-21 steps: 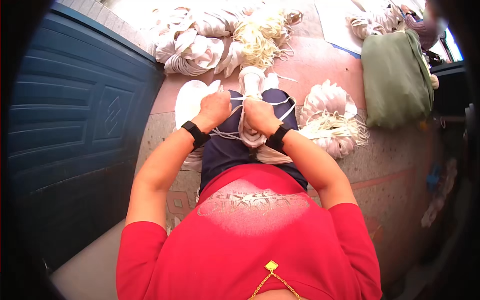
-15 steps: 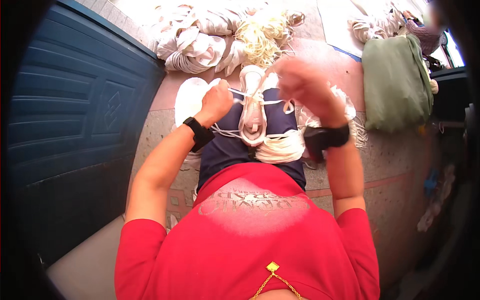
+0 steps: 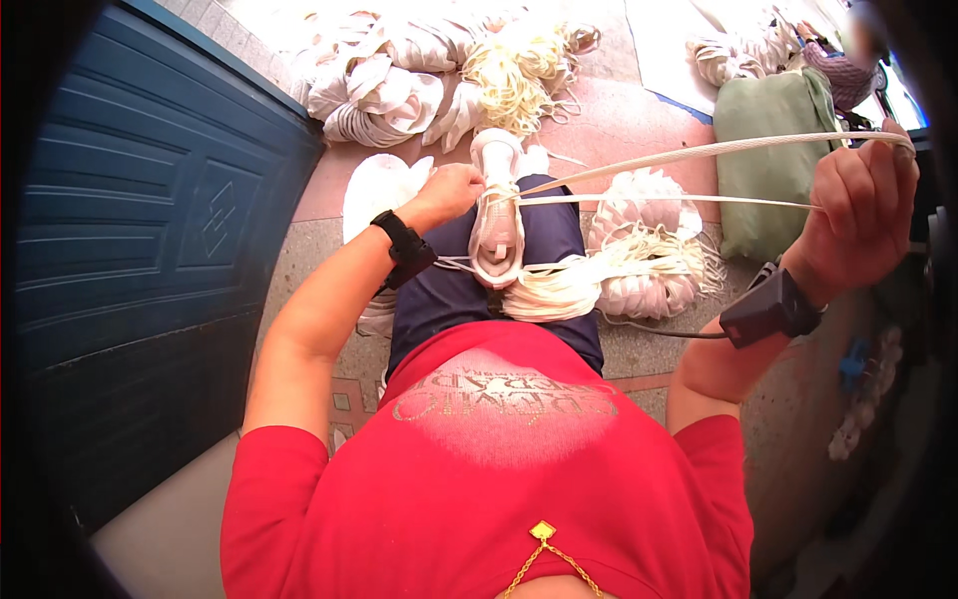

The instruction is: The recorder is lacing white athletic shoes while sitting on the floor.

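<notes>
A white shoe (image 3: 496,215) lies on my lap, toe pointing away. My left hand (image 3: 451,191) grips its left side near the eyelets. A white lace (image 3: 679,155) runs taut from the shoe out to the right in two strands. My right hand (image 3: 860,213) is raised far to the right and is closed on the lace's end. A bundle of loose white laces (image 3: 569,285) rests across my right thigh. Both wrists carry black bands.
Heaps of white shoe uppers (image 3: 384,95) and pale yellow laces (image 3: 514,75) lie on the floor ahead. More white shoes (image 3: 644,215) sit to the right beside a green bag (image 3: 773,160). A blue door (image 3: 150,240) stands at the left.
My right hand has left the shoe and swung up and out to the right, drawing the lace taut. My left hand has stayed on the shoe.
</notes>
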